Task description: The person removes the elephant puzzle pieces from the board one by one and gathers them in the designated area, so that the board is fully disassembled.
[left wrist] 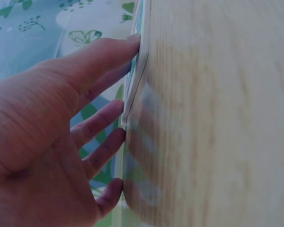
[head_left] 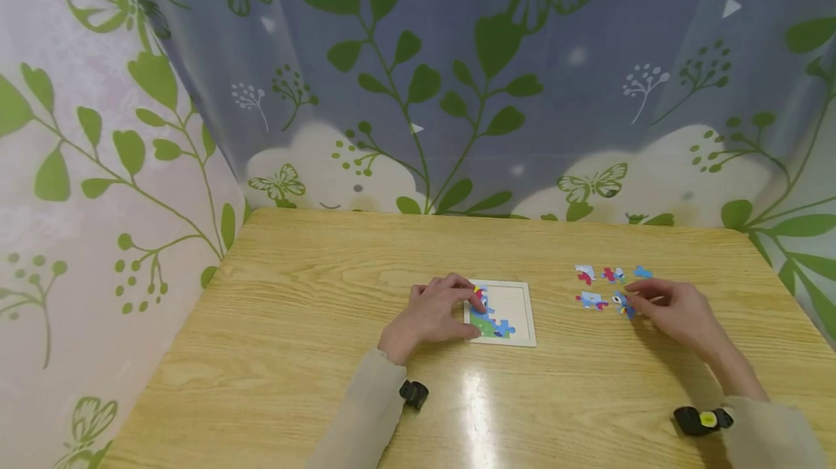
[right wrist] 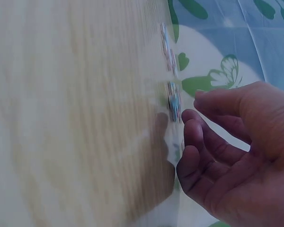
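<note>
A square puzzle board with a pale frame lies on the table, its left part filled with joined blue, green and red pieces. My left hand rests at the board's left side, fingers spread over the filled part and thumb at the lower edge. In the left wrist view, the thumb touches the board's rim. My right hand hovers by a blue puzzle piece with an eye, fingertips right beside it. The right wrist view shows a gap between the thumb and the bent fingers, with nothing between them.
Several loose puzzle pieces lie in two rows right of the board, among them a red and white piece, a plain blue piece and a light blue piece. A patterned curtain hangs behind the wooden table.
</note>
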Tool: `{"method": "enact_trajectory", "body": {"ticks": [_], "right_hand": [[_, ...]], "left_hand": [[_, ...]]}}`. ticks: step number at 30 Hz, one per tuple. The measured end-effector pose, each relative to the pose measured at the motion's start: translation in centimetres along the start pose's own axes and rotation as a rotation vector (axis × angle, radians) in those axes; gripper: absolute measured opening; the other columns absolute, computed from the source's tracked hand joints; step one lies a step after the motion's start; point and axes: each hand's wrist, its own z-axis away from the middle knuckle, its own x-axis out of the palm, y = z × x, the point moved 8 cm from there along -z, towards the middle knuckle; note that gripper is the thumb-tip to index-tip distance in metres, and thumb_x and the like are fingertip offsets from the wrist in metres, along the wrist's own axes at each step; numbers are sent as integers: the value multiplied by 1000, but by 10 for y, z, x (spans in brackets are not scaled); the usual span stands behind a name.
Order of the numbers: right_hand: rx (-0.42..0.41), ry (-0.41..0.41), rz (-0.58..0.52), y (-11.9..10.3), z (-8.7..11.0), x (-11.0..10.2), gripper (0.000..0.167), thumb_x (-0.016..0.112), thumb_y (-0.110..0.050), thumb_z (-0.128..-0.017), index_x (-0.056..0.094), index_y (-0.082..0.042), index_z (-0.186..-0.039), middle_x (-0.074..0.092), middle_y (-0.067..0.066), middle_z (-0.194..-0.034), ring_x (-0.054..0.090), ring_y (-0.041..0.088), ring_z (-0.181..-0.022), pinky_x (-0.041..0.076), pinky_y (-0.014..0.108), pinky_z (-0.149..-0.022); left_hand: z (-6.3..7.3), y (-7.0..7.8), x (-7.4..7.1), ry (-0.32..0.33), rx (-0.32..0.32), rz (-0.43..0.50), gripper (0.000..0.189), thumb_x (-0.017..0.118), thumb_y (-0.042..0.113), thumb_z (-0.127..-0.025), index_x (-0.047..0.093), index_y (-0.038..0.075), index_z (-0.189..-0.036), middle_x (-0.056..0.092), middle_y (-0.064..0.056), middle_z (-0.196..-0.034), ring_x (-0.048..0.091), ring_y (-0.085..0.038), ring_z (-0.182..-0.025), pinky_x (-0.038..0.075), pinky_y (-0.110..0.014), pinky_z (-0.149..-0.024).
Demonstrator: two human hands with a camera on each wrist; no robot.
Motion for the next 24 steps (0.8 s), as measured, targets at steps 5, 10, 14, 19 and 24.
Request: {"method": "enact_trajectory", "body": {"ticks": [5,10,14,19,24], "right_hand": [[-29,2,-3,-14,4,5,32,64,-27,-102,72,-2,-120,76,18,-105,62,-7,-76,52,24,-61],[-75,7,-14,-28,7,9,27,66,-23,-100,72,-4,-118,77,15,-100,64,-3,-76,51,25,-60],[-105,14,-18,-37,9,14,24,67,-23,-100,73,-6,-115,77,10,-95,62,-3,-78,51,24,-62],[-135,21,-8,-48,10,23,22,70,-24,-98,75,-8,-113,76,5,-87,63,1,-76,51,23,-64],[-149,-3,-15,-59,10,35,21,70,-23,-98,75,-9,-112,76,4,-90,63,0,-77,51,24,-63]], "left_hand": [[1,0,0,0,2,3,23,78,40,-90,72,36,-112,50,8,-150,44,-27,-139,27,-57,-109],[0,1,0,3,8,2,22,78,39,-90,72,36,-111,50,7,-149,44,-26,-139,27,-58,-110],[0,1,0,2,8,7,22,78,39,-90,72,36,-112,50,7,-149,44,-26,-139,26,-58,-109],[1,1,-1,3,5,7,22,78,39,-90,72,36,-111,50,7,-149,44,-26,-139,27,-56,-108],[2,0,0,7,6,5,22,78,40,-90,72,37,-111,50,8,-149,44,-26,-139,27,-56,-107]]}}
